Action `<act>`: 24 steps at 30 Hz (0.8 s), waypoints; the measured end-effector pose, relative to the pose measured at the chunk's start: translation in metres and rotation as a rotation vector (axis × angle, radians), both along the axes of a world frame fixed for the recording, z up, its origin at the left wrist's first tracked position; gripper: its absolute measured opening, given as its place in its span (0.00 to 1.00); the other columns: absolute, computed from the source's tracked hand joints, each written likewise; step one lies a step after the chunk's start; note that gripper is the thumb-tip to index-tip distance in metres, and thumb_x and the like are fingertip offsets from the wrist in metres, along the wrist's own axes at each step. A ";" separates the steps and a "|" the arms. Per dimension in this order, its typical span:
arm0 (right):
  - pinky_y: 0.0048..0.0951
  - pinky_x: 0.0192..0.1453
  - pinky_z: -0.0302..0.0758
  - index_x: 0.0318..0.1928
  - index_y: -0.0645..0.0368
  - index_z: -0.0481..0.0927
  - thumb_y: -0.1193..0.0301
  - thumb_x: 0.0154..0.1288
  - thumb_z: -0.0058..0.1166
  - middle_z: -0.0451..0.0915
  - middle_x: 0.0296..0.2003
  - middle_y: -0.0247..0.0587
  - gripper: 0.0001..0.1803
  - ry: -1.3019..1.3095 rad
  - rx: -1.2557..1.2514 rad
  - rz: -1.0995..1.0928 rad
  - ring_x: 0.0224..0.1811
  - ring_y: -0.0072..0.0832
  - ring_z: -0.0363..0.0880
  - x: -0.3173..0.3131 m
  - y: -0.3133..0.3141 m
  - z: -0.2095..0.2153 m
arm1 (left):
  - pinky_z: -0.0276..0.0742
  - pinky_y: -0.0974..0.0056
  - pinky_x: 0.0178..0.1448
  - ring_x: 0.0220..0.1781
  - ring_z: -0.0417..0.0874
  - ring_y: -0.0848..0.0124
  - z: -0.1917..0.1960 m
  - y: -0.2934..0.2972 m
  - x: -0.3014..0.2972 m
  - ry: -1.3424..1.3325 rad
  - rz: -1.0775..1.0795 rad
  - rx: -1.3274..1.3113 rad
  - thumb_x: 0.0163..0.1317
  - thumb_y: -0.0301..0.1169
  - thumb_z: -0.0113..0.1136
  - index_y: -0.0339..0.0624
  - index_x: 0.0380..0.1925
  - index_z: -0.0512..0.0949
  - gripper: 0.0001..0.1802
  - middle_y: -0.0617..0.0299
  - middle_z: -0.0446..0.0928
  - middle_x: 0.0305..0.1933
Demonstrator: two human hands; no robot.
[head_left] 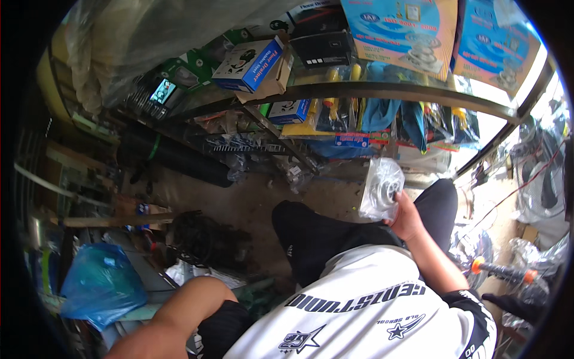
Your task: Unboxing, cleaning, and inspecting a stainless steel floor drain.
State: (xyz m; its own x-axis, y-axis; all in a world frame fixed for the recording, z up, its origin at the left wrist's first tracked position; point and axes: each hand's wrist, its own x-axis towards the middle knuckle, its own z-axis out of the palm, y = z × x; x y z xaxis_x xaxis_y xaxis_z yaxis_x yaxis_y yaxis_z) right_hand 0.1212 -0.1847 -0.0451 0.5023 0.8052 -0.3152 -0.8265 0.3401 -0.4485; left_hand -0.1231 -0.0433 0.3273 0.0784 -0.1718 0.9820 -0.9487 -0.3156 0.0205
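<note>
My right hand is raised in front of me and grips a round metal part wrapped in a clear plastic bag. The bag stands upright above my thumb, just below the shelf edge. My left forearm comes in from the lower left, bent at the elbow; the left hand itself is hidden behind my white shirt and dark trousers. Nothing shows what that hand touches.
A curved metal shelf runs across the top with blue and orange boxes, a blue and white box and hanging packets. A black roll lies on the floor, a blue plastic bag at lower left, and fans at right.
</note>
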 end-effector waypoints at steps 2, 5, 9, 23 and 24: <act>0.25 0.25 0.81 0.64 0.53 0.65 0.61 0.66 0.57 0.80 0.46 0.34 0.29 -0.019 0.090 0.075 0.37 0.27 0.84 -0.005 0.008 0.013 | 0.80 0.54 0.53 0.48 0.82 0.59 -0.060 0.033 -0.037 0.093 -0.488 -0.531 0.62 0.41 0.60 0.46 0.44 0.81 0.15 0.57 0.82 0.30; 0.26 0.26 0.82 0.63 0.56 0.64 0.63 0.65 0.58 0.80 0.45 0.36 0.29 -0.092 0.084 0.093 0.38 0.28 0.84 0.000 0.004 0.016 | 0.81 0.43 0.49 0.34 0.86 0.57 -0.163 0.067 0.012 0.507 0.454 -0.568 0.56 0.37 0.70 0.41 0.29 0.79 0.13 0.53 0.82 0.29; 0.26 0.26 0.81 0.63 0.58 0.64 0.63 0.59 0.64 0.79 0.44 0.38 0.35 -0.250 0.047 0.181 0.37 0.27 0.83 0.004 0.012 0.048 | 0.74 0.44 0.61 0.36 0.86 0.60 -0.270 0.054 0.030 0.791 0.168 -1.024 0.50 0.23 0.73 0.39 0.27 0.80 0.08 0.54 0.82 0.29; 0.25 0.28 0.81 0.63 0.61 0.65 0.70 0.54 0.68 0.79 0.46 0.39 0.37 -0.583 -0.092 0.121 0.40 0.26 0.82 -0.018 0.044 0.093 | 0.74 0.67 0.60 0.54 0.80 0.70 -0.301 0.023 0.064 0.874 0.221 -1.143 0.68 0.26 0.59 0.31 0.47 0.80 0.11 0.51 0.78 0.56; 0.24 0.26 0.81 0.62 0.61 0.66 0.69 0.54 0.68 0.80 0.45 0.39 0.36 -0.541 -0.051 0.128 0.39 0.26 0.82 -0.019 0.045 0.095 | 0.75 0.67 0.60 0.53 0.81 0.70 -0.300 0.025 0.062 0.876 0.108 -1.211 0.66 0.26 0.61 0.31 0.44 0.81 0.09 0.52 0.79 0.55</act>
